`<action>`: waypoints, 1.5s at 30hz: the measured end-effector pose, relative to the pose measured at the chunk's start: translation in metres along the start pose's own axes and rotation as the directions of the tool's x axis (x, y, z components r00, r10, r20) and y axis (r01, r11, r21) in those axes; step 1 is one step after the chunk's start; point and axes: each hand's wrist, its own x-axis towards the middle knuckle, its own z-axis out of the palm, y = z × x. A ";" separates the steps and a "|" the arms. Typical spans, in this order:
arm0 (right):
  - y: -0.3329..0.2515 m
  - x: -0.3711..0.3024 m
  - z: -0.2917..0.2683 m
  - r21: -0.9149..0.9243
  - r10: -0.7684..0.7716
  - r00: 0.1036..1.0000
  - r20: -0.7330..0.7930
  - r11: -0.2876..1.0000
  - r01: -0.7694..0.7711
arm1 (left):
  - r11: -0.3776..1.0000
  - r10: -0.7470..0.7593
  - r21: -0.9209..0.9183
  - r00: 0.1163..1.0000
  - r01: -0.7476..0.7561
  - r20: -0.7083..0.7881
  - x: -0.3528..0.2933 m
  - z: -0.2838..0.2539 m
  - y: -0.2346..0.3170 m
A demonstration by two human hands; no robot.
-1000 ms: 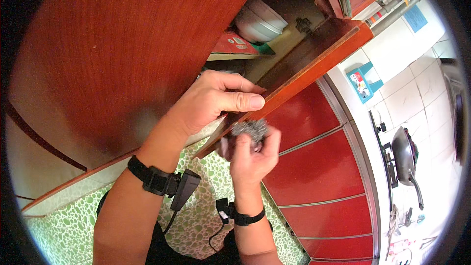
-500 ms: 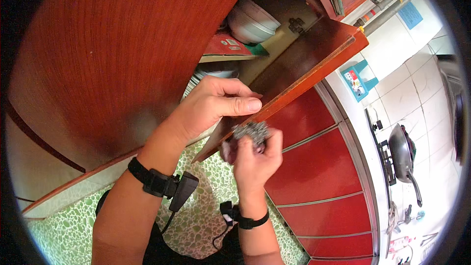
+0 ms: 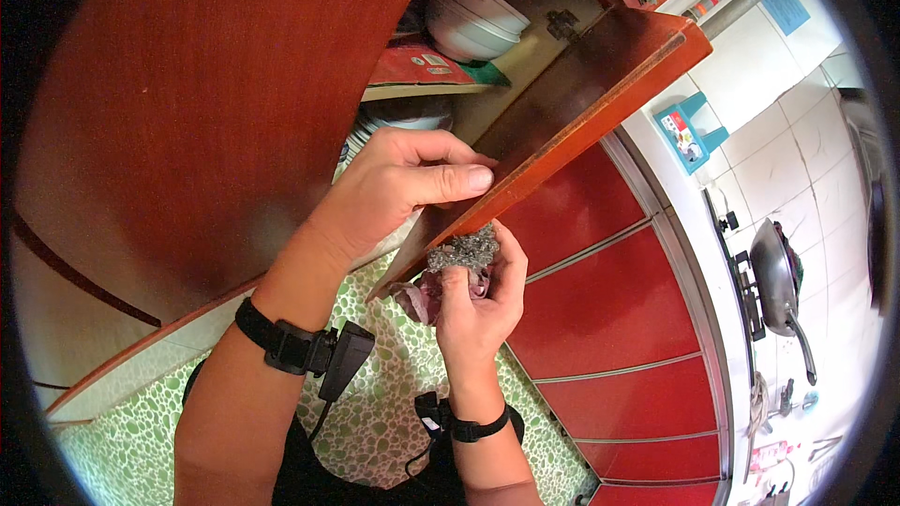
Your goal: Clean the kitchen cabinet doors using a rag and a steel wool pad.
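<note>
A wooden cabinet door (image 3: 600,117) stands swung open, its narrow edge slanting across the middle. My left hand (image 3: 403,178) holds that edge, thumb on the near side and fingertips partly hidden by the door. Just below, my right hand (image 3: 483,295) is closed round a grey steel wool scrubber (image 3: 464,251), which lies against the lower part of the door edge. A crumpled purplish cloth (image 3: 422,300) bunches under the scrubber in the same hand.
Inside the cabinet, white bowls (image 3: 473,23) sit on a shelf above stacked plates (image 3: 361,136). Red cupboard fronts (image 3: 609,290) run along the right below a counter holding a wok (image 3: 773,276) and a teal rack (image 3: 692,136). Green pebble-patterned floor (image 3: 384,412) lies beneath.
My right hand and the scrubber have shifted slightly left, and the scrubber is no longer blurred. My left hand keeps its hold on the door, while the view has moved a little.
</note>
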 end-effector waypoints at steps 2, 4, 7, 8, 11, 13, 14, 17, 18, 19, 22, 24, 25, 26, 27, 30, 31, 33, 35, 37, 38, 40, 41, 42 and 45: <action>-0.002 -0.001 0.003 0.042 -0.017 1.000 -0.002 0.999 0.017 | 1.000 0.010 0.014 1.000 -0.010 -0.011 0.000 -0.001 -0.001; -0.003 -0.003 0.005 0.078 -0.037 0.999 -0.009 0.996 0.038 | 1.000 0.008 -0.001 1.000 -0.008 -0.005 0.001 0.001 -0.001; -0.007 -0.010 0.010 0.214 0.131 0.991 -0.017 0.969 -0.124 | 1.000 0.013 -0.009 1.000 -0.013 -0.019 0.001 0.001 -0.002; -0.014 -0.011 0.012 0.209 0.152 0.988 -0.010 0.967 -0.146 | 1.000 0.013 -0.008 1.000 -0.013 -0.019 0.000 0.001 -0.002; -0.019 -0.012 0.014 0.121 0.134 0.991 -0.003 0.984 -0.133 | 1.000 0.016 -0.001 1.000 -0.016 -0.018 -0.001 0.000 -0.001; -0.011 -0.014 0.018 0.146 -0.012 1.000 -0.023 0.989 0.015 | 0.999 0.002 -0.033 1.000 -0.002 -0.008 -0.002 0.000 0.002; -0.012 -0.015 0.019 0.148 -0.011 1.000 -0.022 0.989 0.015 | 1.000 0.002 -0.032 1.000 -0.002 -0.010 -0.003 0.000 0.002; -0.014 -0.011 0.018 0.199 0.085 0.995 -0.043 0.977 -0.075 | 0.999 -0.002 -0.044 1.000 0.002 0.002 -0.001 0.003 0.002; -0.010 -0.009 0.016 0.173 0.069 0.997 -0.039 0.983 -0.061 | 1.000 -0.005 -0.028 1.000 0.005 0.002 -0.002 0.002 0.002; -0.009 -0.007 0.014 0.146 0.052 0.998 -0.036 0.988 -0.046 | 1.000 -0.007 -0.013 1.000 0.007 0.003 -0.002 0.002 0.003; -0.008 -0.004 0.013 0.183 0.068 0.997 -0.037 0.981 -0.060 | 0.999 -0.006 -0.032 1.000 0.006 -0.014 -0.003 0.002 0.003; -0.003 -0.004 0.014 0.213 0.079 0.996 -0.039 0.975 -0.069 | 1.000 -0.005 0.004 1.000 0.005 -0.018 -0.003 -0.001 0.003; -0.001 -0.004 0.014 0.230 0.071 0.996 -0.050 0.972 -0.058 | 0.999 -0.003 0.037 1.000 0.003 -0.021 -0.002 -0.002 0.003; 0.000 -0.004 0.015 0.247 0.064 0.996 -0.061 0.968 -0.047 | 0.999 -0.002 0.036 1.000 0.003 -0.020 -0.002 -0.001 0.002; 0.000 -0.005 0.014 0.245 0.063 0.996 -0.062 0.968 -0.046 | 0.999 0.002 0.038 1.000 -0.001 -0.020 -0.002 -0.001 0.001; -0.003 -0.007 0.011 0.249 0.114 0.989 -0.098 0.965 -0.086 | 0.999 0.011 0.051 1.000 -0.010 -0.018 0.000 -0.001 0.000; -0.005 -0.007 0.011 0.254 0.149 0.984 -0.098 0.960 -0.120 | 0.998 0.013 0.063 1.000 -0.011 -0.019 0.000 -0.001 0.000; -0.006 -0.006 0.012 0.259 0.184 0.978 -0.099 0.954 -0.153 | 0.999 0.007 0.038 1.000 -0.006 -0.016 0.000 0.000 0.000; -0.004 -0.004 0.016 0.208 0.107 0.989 -0.104 0.975 -0.084 | 1.000 0.002 0.012 1.000 -0.002 -0.013 0.000 0.001 0.000; -0.007 -0.003 0.019 0.165 0.123 0.989 -0.087 0.980 -0.107 | 1.000 -0.002 0.008 0.999 0.002 -0.034 -0.002 -0.002 0.000; -0.013 -0.002 0.021 0.173 0.104 0.991 -0.088 0.981 -0.087 | 1.000 -0.002 0.007 0.999 0.002 -0.037 -0.003 -0.003 0.000; -0.016 0.002 0.018 0.125 0.080 0.992 -0.099 0.990 -0.067 | 1.000 -0.020 -0.012 1.000 0.020 -0.017 0.000 -0.002 0.000; -0.016 0.004 0.017 0.130 0.083 0.992 -0.099 0.989 -0.070 | 1.000 -0.023 -0.007 1.000 0.023 -0.018 0.001 -0.002 0.001; -0.015 0.005 0.015 0.120 0.065 0.994 -0.091 0.991 -0.054 | 1.000 -0.025 -0.013 1.000 0.025 -0.018 0.001 -0.001 0.000; -0.011 0.008 0.010 0.073 0.038 0.996 -0.078 0.997 -0.032 | 1.000 -0.020 -0.009 1.000 0.020 -0.021 0.002 -0.001 -0.002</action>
